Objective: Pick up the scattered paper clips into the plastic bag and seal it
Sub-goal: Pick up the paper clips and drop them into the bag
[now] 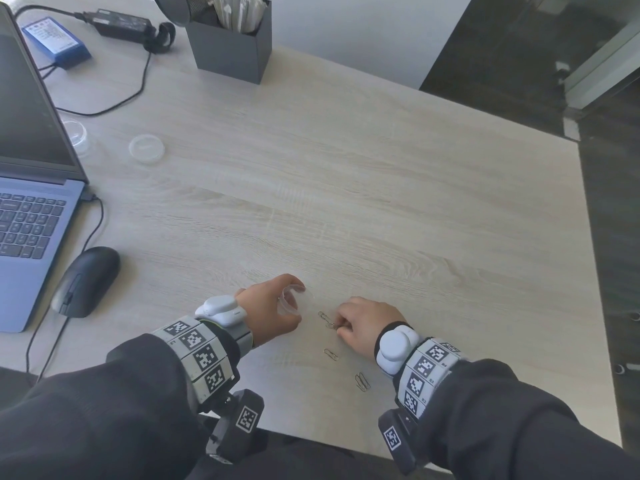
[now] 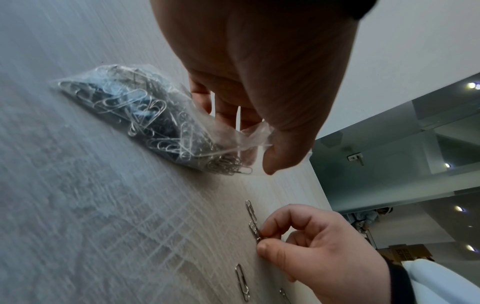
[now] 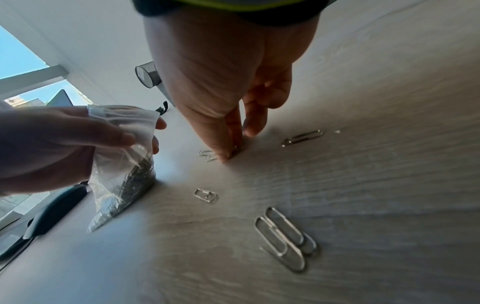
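Observation:
My left hand [image 1: 294,303] pinches the open top of a clear plastic bag [image 2: 145,115], which rests on the table and holds many silver paper clips. Just to its right, my right hand [image 1: 341,327] pinches one paper clip [image 2: 254,230] that lies on the wooden table, thumb and forefinger closed on its end. Another loose clip [image 1: 323,316] lies beside that one. A single clip [image 1: 330,354] lies nearer me. A pair of overlapping clips [image 3: 285,238] lies close to my right wrist. In the right wrist view a further clip [image 3: 302,137] lies beyond the fingers.
An open laptop [image 1: 31,188] and a black mouse [image 1: 86,280] stand at the left. Two clear round lids [image 1: 146,148] lie behind them. A dark organiser box [image 1: 230,46] and a power adapter [image 1: 121,22] sit at the back. The table's right edge [image 1: 595,271] drops to dark floor.

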Action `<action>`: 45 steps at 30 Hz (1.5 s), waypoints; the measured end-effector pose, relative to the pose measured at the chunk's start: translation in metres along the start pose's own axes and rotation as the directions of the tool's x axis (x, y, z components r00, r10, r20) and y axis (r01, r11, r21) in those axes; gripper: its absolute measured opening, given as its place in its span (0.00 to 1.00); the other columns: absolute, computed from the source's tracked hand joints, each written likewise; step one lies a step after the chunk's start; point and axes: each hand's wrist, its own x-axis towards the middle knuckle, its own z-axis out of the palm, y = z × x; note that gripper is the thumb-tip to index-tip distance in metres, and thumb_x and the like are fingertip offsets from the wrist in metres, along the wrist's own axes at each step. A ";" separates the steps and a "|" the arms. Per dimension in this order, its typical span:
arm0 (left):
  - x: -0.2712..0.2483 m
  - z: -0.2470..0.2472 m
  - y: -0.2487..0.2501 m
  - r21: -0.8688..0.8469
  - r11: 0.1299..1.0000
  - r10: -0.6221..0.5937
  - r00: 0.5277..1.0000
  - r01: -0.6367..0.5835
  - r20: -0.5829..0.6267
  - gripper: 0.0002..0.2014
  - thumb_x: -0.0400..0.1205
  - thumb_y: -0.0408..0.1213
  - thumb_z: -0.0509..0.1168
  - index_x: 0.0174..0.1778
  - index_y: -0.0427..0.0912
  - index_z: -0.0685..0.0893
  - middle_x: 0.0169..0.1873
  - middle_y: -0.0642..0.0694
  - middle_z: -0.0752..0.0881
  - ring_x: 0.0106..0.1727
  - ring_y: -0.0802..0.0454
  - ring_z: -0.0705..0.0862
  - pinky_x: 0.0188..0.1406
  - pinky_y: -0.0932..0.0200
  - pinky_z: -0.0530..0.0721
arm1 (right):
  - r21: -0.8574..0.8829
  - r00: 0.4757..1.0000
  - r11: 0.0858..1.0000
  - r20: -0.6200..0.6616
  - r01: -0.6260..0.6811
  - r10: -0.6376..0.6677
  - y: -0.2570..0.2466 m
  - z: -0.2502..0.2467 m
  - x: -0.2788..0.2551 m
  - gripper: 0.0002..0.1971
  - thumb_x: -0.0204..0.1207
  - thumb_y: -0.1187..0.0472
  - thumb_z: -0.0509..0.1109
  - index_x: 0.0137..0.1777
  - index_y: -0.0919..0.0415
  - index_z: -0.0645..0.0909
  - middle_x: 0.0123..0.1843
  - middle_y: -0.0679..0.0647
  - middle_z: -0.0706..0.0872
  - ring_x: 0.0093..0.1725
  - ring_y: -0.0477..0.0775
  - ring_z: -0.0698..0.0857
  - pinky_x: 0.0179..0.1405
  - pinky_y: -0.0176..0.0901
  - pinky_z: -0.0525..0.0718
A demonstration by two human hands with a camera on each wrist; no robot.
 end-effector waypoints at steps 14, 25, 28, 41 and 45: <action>-0.002 0.000 0.002 0.012 1.000 0.016 1.000 -0.016 0.009 0.20 0.68 0.53 0.65 0.56 0.73 0.71 0.45 0.66 0.87 0.42 0.66 0.82 0.62 0.50 0.81 | 0.050 0.980 0.987 0.129 -0.156 0.148 -0.016 -0.008 -0.005 0.06 0.69 0.55 0.63 0.45 0.46 0.78 0.47 0.45 0.86 0.44 0.54 0.84 0.42 0.43 0.83; -0.005 0.004 0.006 0.074 0.997 0.012 1.000 -0.012 0.001 0.26 0.65 0.56 0.64 0.61 0.73 0.71 0.41 0.67 0.86 0.51 0.52 0.86 0.59 0.48 0.85 | 0.678 0.967 0.731 -0.229 0.075 0.114 -0.036 -0.022 -0.005 0.05 0.67 0.59 0.74 0.35 0.49 0.80 0.20 0.40 0.74 0.22 0.40 0.70 0.28 0.39 0.73; -0.006 0.003 0.005 0.096 0.995 0.014 1.000 -0.016 0.025 0.22 0.65 0.58 0.62 0.55 0.76 0.70 0.40 0.65 0.86 0.51 0.48 0.86 0.54 0.45 0.87 | 0.664 0.979 0.738 -0.204 0.117 0.028 -0.046 -0.027 -0.001 0.05 0.68 0.55 0.76 0.37 0.46 0.82 0.21 0.40 0.74 0.24 0.41 0.71 0.31 0.39 0.73; -0.005 0.000 -0.004 0.006 0.999 -0.033 0.999 0.033 0.022 0.20 0.63 0.60 0.62 0.47 0.88 0.66 0.45 0.68 0.88 0.47 0.49 0.86 0.56 0.46 0.87 | 0.266 0.989 0.964 -0.145 0.027 0.013 -0.008 -0.002 0.009 0.07 0.74 0.53 0.68 0.49 0.44 0.84 0.52 0.41 0.81 0.51 0.46 0.82 0.54 0.46 0.81; -0.005 0.000 -0.004 0.012 0.999 -0.035 0.999 0.035 0.026 0.20 0.64 0.60 0.62 0.50 0.83 0.68 0.46 0.67 0.88 0.47 0.50 0.86 0.57 0.46 0.86 | 0.170 0.994 0.983 -0.092 0.076 -0.061 -0.013 0.005 0.006 0.08 0.75 0.51 0.67 0.52 0.46 0.82 0.55 0.43 0.80 0.51 0.51 0.83 0.52 0.46 0.81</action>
